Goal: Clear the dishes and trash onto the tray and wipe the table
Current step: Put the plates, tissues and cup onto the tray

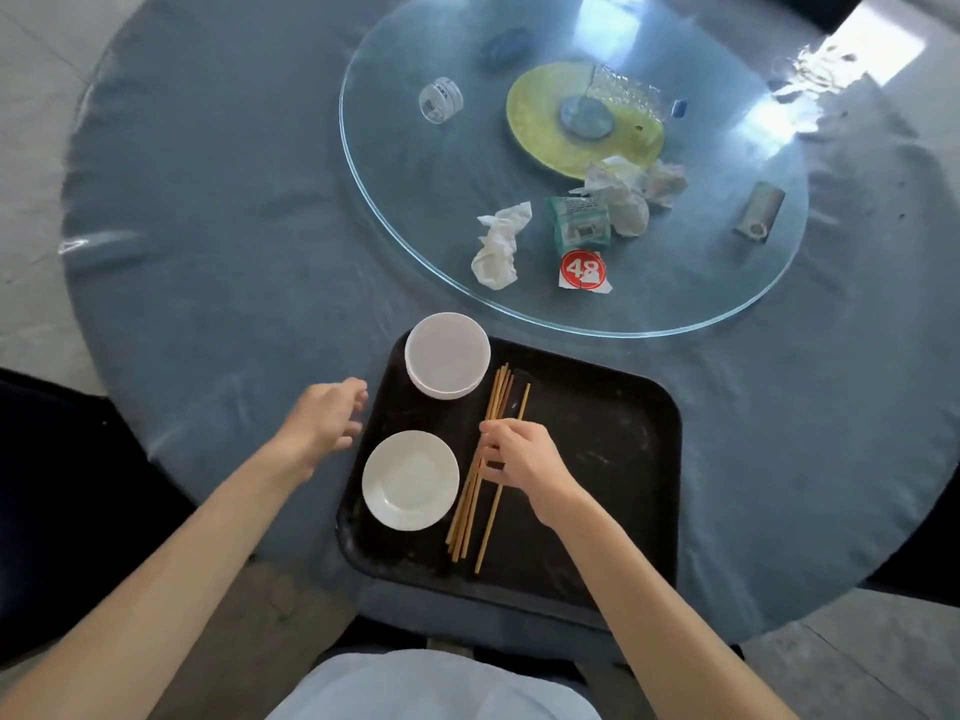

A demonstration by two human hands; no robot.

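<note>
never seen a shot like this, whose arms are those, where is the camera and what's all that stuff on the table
The camera sits on a person's head, looking down, so those arms are the wearer's own. No machine is involved.

The right hand rests on a bundle of chopsticks lying on a black tray, fingers curled over them. The left hand hovers beside the tray, holding nothing.

Also on the tray: stacked white bowls and a small white plate.

Beyond, a glass turntable carries crumpled tissues, a green packet, a red 48 tag and a small jar.

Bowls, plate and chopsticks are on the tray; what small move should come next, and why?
Probably the right hand should release the wooden chopsticks on the black tray and reach for the crumpled white napkin on the glass turntable, as trash remains there.
</note>
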